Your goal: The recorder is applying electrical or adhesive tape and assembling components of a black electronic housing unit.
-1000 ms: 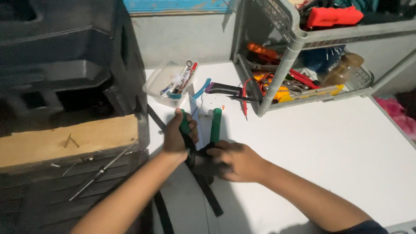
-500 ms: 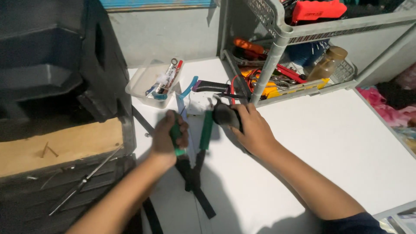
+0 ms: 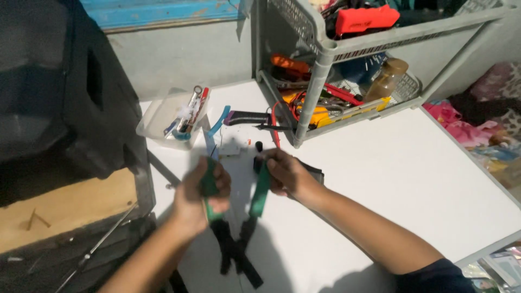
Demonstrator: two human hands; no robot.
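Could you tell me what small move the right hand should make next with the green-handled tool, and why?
Probably shift the right hand fully onto the free green handle. The left hand already grips the other green handle, while the right hand only touches the top of its handle and partly rests on a dark object on the white table.

Two hands show at the frame's centre: the left hand [image 3: 202,190] and the right hand [image 3: 286,172]. Between them is one pair of pliers with two green handles [image 3: 259,190]. One clear plastic tub [image 3: 157,116] sits at centre left, one grey rack [image 3: 320,51] with two tiers fills the upper right, holding one brown jar [image 3: 386,79] and one red case [image 3: 367,17].
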